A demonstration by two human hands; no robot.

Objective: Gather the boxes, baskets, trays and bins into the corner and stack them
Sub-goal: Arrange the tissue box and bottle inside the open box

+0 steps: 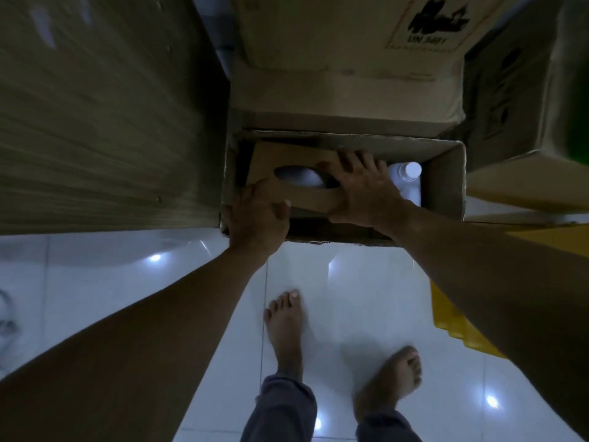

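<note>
Closest to me, bare feet stand on a glossy white tiled floor, and both forearms reach forward and down from the bottom corners of the view. A yellow bin sits on the floor to my right, partly hidden under the right arm.

My hands are apart, one at each end of a small box of brown card with an oval slot in its top. The left hand has its fingers curled over the near-left end, thumb on the near side, and grips it. The right hand lies on the top with its fingers spread towards the far edge, pressing down rather than wrapping.

That small box lies inside an open carton on the floor, towards its left side. A white-capped bottle stands upright in the same carton, just beside my right hand.

Directly behind it is a large carton with a printed black mark and label. A wooden panel rises on the left, touching the open carton's corner, and a side carton leans in on the right.
</note>
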